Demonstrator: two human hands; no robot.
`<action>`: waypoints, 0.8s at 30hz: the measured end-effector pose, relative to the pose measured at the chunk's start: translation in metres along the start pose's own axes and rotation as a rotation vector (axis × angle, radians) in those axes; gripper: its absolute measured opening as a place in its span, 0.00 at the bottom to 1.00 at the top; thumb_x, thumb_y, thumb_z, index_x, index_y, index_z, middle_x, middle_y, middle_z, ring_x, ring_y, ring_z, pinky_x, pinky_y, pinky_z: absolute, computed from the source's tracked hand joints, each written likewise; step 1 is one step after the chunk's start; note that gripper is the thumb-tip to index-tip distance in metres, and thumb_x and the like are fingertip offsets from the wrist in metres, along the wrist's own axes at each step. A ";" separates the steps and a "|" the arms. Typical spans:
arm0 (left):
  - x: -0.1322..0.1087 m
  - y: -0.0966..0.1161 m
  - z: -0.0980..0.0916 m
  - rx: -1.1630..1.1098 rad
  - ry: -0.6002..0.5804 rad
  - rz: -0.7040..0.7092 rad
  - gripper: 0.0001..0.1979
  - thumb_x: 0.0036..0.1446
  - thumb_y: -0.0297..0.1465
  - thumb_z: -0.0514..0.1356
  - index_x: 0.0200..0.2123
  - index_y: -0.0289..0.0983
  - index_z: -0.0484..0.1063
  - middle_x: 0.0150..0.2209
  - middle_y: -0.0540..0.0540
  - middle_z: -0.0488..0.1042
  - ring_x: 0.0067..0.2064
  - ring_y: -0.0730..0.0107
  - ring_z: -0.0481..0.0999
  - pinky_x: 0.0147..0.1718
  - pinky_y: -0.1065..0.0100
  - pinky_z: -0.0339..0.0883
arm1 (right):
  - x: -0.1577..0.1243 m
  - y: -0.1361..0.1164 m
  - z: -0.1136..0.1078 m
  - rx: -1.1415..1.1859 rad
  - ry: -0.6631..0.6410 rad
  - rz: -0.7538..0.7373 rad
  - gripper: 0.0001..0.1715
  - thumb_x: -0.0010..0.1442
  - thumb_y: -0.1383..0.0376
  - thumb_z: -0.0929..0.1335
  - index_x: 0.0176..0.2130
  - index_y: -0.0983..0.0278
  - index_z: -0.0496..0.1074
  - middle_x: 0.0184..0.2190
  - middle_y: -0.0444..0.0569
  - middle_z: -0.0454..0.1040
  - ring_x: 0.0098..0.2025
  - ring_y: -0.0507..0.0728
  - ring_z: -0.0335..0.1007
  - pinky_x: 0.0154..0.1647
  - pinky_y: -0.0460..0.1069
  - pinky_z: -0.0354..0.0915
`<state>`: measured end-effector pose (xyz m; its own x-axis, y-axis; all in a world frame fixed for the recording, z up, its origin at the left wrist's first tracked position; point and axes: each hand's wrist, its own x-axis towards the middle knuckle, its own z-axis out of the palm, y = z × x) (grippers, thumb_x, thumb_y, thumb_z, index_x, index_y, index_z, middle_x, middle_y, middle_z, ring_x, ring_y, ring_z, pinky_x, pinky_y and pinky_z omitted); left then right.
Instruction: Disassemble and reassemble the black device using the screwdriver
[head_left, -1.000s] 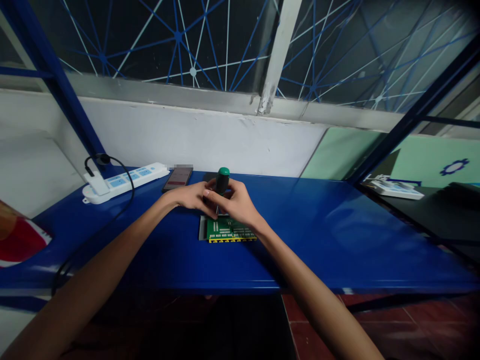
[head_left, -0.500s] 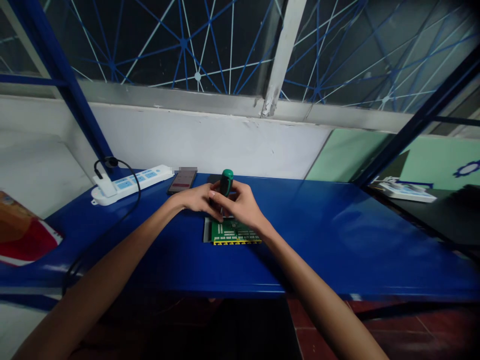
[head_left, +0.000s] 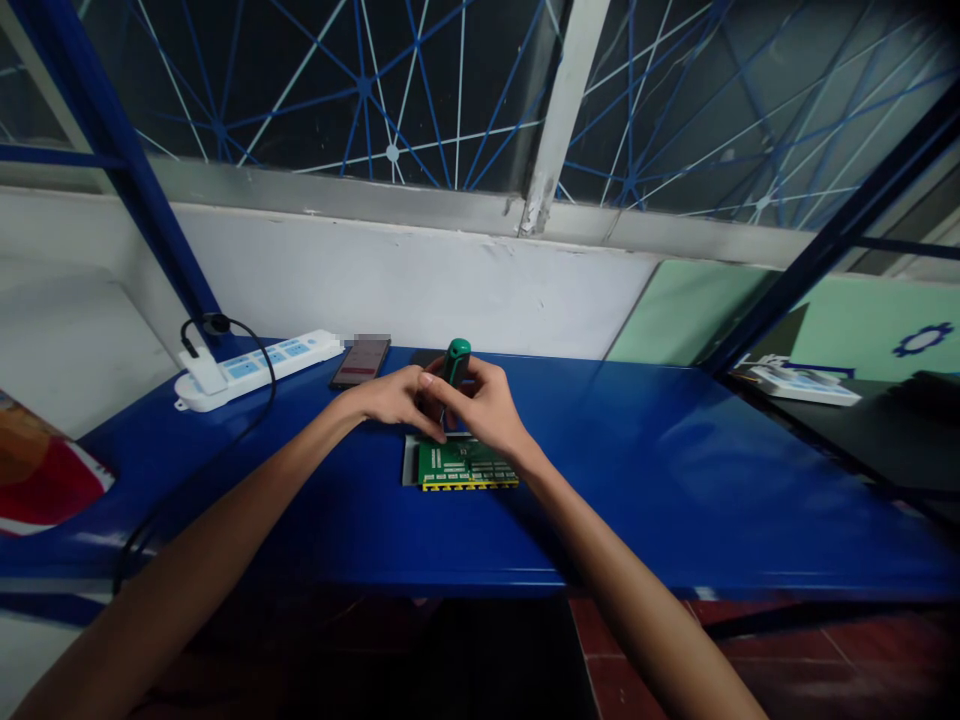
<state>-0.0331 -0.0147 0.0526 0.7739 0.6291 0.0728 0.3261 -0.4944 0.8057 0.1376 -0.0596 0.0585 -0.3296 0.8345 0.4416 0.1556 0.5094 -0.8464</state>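
Observation:
A screwdriver with a green and black handle stands nearly upright above a green circuit board. My right hand is closed around its handle. My left hand reaches in from the other side, its fingers bent beside the screwdriver and down toward the board's back edge; whether they grip the shaft or something small is hidden. The board lies flat on the blue table, with yellow parts along its front edge and a grey strip at its left side. The screwdriver's tip is hidden behind the fingers.
A phone lies behind my left hand. Further left is a white power strip with a plugged-in charger and a black cable trailing over the table. Blue frame posts rise at both sides. A red package sits at the far left.
The screwdriver handle leans slightly more to the right. Both hands stay in nearly the same place over the board; the whole view has shifted a little.

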 end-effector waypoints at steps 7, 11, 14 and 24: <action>-0.001 0.002 -0.003 0.049 -0.054 0.012 0.14 0.46 0.38 0.70 0.30 0.32 0.77 0.28 0.44 0.78 0.31 0.67 0.74 0.30 0.68 0.63 | 0.001 -0.003 -0.002 0.074 0.070 0.033 0.23 0.56 0.47 0.68 0.35 0.65 0.71 0.22 0.44 0.70 0.19 0.49 0.64 0.19 0.47 0.60; -0.002 0.002 -0.011 0.134 -0.126 0.003 0.14 0.48 0.39 0.69 0.33 0.34 0.79 0.30 0.46 0.78 0.30 0.71 0.73 0.29 0.71 0.62 | 0.003 -0.003 -0.008 0.112 0.117 0.057 0.23 0.55 0.47 0.68 0.36 0.64 0.70 0.25 0.44 0.71 0.17 0.48 0.62 0.17 0.46 0.58; -0.003 0.000 -0.014 0.165 -0.187 -0.012 0.13 0.49 0.38 0.69 0.35 0.35 0.80 0.31 0.45 0.78 0.31 0.72 0.73 0.29 0.72 0.62 | 0.005 -0.003 -0.011 0.152 0.133 0.041 0.21 0.55 0.48 0.69 0.35 0.64 0.70 0.25 0.44 0.71 0.16 0.47 0.62 0.16 0.46 0.57; -0.004 -0.006 -0.015 0.183 -0.232 -0.006 0.09 0.50 0.34 0.67 0.35 0.36 0.80 0.31 0.46 0.78 0.30 0.72 0.71 0.29 0.73 0.60 | 0.001 -0.001 -0.003 0.100 0.049 0.042 0.21 0.56 0.49 0.69 0.34 0.65 0.70 0.24 0.45 0.72 0.17 0.48 0.64 0.17 0.46 0.59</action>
<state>-0.0462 -0.0047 0.0561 0.8682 0.4888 -0.0851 0.4074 -0.6045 0.6845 0.1402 -0.0579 0.0606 -0.2783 0.8653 0.4169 0.0741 0.4521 -0.8889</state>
